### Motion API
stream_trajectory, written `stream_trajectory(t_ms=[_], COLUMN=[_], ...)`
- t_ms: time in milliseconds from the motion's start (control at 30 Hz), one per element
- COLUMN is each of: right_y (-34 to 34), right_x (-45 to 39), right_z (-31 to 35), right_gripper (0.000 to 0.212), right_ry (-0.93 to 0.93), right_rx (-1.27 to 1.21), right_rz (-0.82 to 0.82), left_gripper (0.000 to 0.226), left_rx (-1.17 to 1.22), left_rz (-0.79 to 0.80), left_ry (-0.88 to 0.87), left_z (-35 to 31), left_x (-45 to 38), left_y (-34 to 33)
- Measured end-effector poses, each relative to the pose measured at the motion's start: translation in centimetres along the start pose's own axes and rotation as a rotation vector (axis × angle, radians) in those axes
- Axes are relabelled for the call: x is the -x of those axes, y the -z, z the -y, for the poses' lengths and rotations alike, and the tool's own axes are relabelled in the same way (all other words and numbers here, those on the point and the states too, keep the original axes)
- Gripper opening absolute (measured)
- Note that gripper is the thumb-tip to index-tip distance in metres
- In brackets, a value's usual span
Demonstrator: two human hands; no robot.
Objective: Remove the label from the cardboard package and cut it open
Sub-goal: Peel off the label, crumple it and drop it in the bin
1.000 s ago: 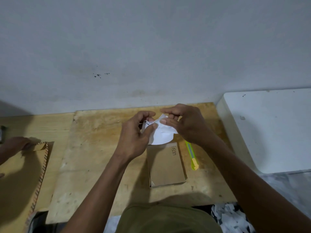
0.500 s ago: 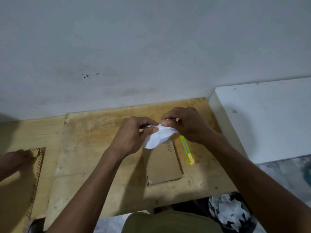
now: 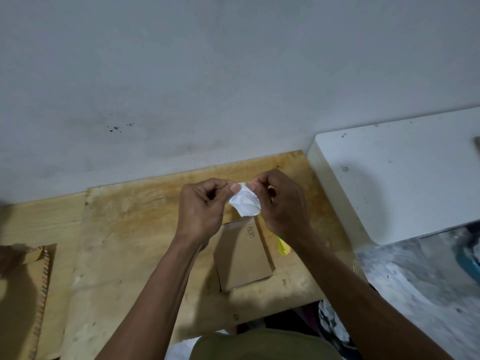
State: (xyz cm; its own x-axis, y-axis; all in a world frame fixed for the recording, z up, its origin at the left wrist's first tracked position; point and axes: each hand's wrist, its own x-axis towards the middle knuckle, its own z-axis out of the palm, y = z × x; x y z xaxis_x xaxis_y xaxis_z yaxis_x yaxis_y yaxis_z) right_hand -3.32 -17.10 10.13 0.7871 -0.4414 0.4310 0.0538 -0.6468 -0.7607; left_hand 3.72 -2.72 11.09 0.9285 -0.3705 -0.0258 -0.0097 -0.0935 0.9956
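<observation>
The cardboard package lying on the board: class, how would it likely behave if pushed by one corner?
The cardboard package lies flat and thin on the wooden board, so it would probably slide or pivot, not tip. It looks light. Its straight edges suggest stiffness.

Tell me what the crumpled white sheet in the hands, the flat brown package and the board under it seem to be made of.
Crumpled white sheet: thin paper, matte, going by its sharp creases. Flat brown package: plain kraft cardboard, matte, with printed lettering and a folded edge. Board: probably plywood, unfinished and stained, with visible grain and chipped edges.
</observation>
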Motion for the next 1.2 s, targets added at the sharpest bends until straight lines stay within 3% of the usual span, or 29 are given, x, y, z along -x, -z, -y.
stream_trajectory(t_ms=[300, 400, 467, 533, 633, 867, 1200], right_y=[-0.7, 1.7, 4.4, 5.8, 5.4, 6.6, 15.6], right_x=[0.4, -0.6, -1.1, -1.2, -1.1, 0.3, 8.7], right_z=[2.2, 0.1, -2.0, -3.2, -2.6, -2.5, -7.2], right_gripper=[0.013, 0.014, 0.015, 0.011, 0.008, 0.006, 0.017], right_ry=[-0.282, -0.354, -0.411, -0.435, -0.404, -0.395, -0.658], right_rx=[-0.275, -0.212, -0.181, -0.144, -0.153, -0.085, 0.104], right_rz=[-0.19, -0.304, -0.331, -0.281, -0.244, -0.306, -0.4], left_gripper=[0.009, 0.02, 0.012, 0.006, 0.005, 0.011, 0.007], left_rx=[0.407, 0.578, 0.425, 0.183, 0.048, -0.046, -0.171], left_rz=[-0.115, -0.33, -0.427, -0.374, -0.253, -0.078, 0.163], left_ry=[0.18, 0.219, 0.117, 0.038, -0.008, 0.026, -0.013], left_z=[0.2, 1.3, 1.9, 1.8, 1.5, 3.3, 3.9], left_x=[-0.1, -2.0, -3.4, -3.8, -3.6, -3.3, 0.2], left_y=[-2.4, 0.7, 4.3, 5.7, 4.3, 0.2, -10.2])
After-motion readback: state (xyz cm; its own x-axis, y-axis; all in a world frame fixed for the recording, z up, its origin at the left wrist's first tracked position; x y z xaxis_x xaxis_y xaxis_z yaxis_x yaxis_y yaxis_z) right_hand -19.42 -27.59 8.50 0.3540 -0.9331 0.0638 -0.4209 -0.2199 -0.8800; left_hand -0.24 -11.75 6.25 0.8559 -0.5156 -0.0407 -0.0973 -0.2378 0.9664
